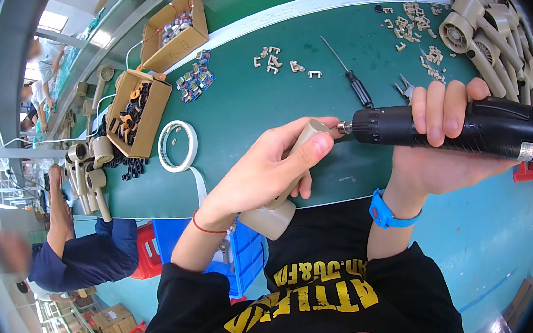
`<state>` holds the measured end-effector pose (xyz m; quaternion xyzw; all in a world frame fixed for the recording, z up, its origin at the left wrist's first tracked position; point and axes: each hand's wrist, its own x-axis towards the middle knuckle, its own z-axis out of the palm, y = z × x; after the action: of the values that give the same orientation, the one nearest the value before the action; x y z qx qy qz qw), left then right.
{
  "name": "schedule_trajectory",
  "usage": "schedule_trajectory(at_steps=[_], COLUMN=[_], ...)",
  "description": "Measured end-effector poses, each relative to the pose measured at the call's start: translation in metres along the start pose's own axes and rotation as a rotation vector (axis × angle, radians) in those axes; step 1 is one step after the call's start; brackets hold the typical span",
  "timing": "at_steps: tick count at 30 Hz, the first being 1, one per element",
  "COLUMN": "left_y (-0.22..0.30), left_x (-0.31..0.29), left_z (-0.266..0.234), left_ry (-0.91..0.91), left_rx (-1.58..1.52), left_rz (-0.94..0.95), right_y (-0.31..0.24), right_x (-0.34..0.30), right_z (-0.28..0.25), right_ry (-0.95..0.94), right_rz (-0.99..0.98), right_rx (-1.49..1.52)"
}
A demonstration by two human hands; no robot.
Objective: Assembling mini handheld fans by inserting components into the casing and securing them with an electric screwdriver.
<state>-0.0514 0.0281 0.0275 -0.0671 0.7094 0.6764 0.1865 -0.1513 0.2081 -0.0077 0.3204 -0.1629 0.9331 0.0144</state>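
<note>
My left hand [263,167] is closed around the handle of a beige hair dryer housing [268,222], whose wide barrel hangs below my palm at the table edge. The handle end points up and right between thumb and fingers. Wrapped in my right hand [437,148] is a black electric screwdriver [382,125], lying level. Its metal tip meets the handle end by my left fingertips; the exact contact is hidden there. Beyond it on the green table lie a black hand screwdriver [358,88] and a pair of small pliers [406,87].
Beige hair dryer housings [489,32] are piled at the right. Small beige plastic parts [411,24] lie scattered far right. Left are a tape roll [178,146], circuit boards [196,79] and cardboard boxes [138,111] of parts. A blue crate [248,259] stands below; a co-worker [81,257] sits left.
</note>
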Motion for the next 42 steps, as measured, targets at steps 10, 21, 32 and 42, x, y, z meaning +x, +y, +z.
schedule_trajectory(at_steps=[10, 21, 32, 42], left_y=[-0.005, 0.01, 0.003, -0.001], left_x=[0.004, -0.027, -0.032, -0.029], left_z=[-0.012, 0.005, 0.017, 0.02], left_ry=[0.062, 0.014, 0.247, 0.284], left_rx=[0.03, 0.254, 0.726, 0.731], left_rz=[-0.061, 0.039, 0.404, 0.427], right_y=[-0.012, -0.029, -0.029, -0.033], right_x=[-0.001, 0.004, 0.006, 0.005], right_z=[-0.009, 0.011, 0.027, 0.025], right_ry=[0.062, 0.089, 0.133, 0.064], right_rz=[-0.07, 0.006, 0.07, 0.102], right_rx=[-0.037, 0.121, 0.341, 0.345])
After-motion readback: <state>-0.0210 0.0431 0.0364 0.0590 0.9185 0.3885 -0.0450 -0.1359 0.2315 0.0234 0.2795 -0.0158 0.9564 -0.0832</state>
